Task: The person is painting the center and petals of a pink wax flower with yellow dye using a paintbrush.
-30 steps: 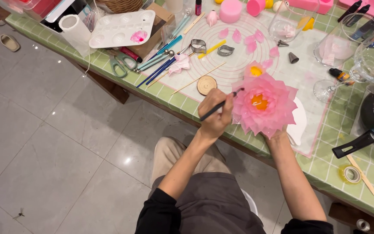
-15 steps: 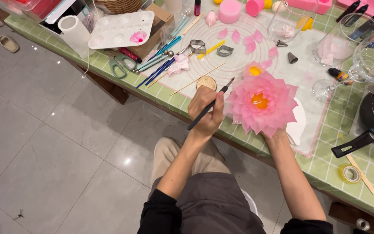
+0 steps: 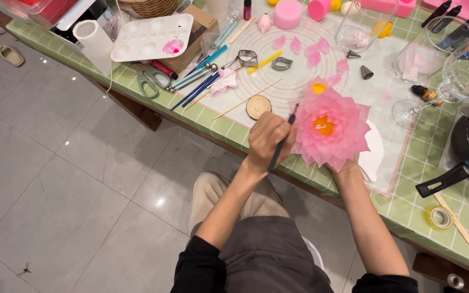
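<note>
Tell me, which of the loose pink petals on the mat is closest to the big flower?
The small petal lying alone on the mat's right side, just above the big pink flower. The other petals sit farther up and left, nearer the pink cylinder.

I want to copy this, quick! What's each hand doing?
Left hand: closed around a thin dark brush.
Right hand: under the pink flower, holding it up; fingers hidden.
</note>
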